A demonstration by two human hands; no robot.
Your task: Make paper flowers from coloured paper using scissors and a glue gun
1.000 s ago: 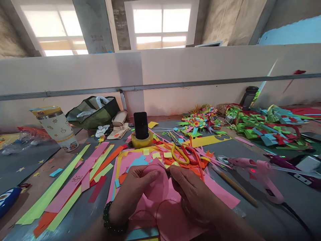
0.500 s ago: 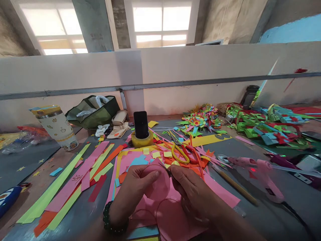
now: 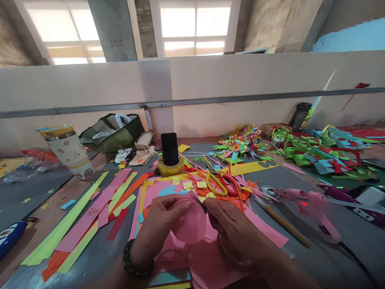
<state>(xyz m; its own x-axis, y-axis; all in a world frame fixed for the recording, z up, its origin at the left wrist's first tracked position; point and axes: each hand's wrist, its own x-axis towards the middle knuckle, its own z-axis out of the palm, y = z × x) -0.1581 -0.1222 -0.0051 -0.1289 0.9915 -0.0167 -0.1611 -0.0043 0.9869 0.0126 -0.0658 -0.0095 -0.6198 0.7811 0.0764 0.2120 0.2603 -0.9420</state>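
A round piece of pink paper (image 3: 190,224) is pinched at its upper left between the thumb and fingers of my left hand (image 3: 164,224), which has a dark bead bracelet at the wrist. My right hand (image 3: 228,224) is closed around scissors (image 3: 205,208); just a bit of their dark blade shows at the paper's right edge, and the handles are mostly hidden by my fingers. Beneath both hands lie pink paper sheets (image 3: 207,263) with round outlines drawn on them. Yellow-handled scissors (image 3: 217,184) and red-handled scissors (image 3: 230,184) rest among paper scraps beyond my hands.
Coloured paper strips (image 3: 93,212) spread to the left, near a tilted tumbler (image 3: 67,150). A phone (image 3: 170,148) leans in a yellow tape roll (image 3: 171,166). To the right are a wooden stick (image 3: 282,222), a pink glue gun (image 3: 313,208) and folded paper pieces (image 3: 327,152).
The round pink paper has shifted slightly right and down and turned a little in my left hand. My right hand stays at its edge with the scissors.
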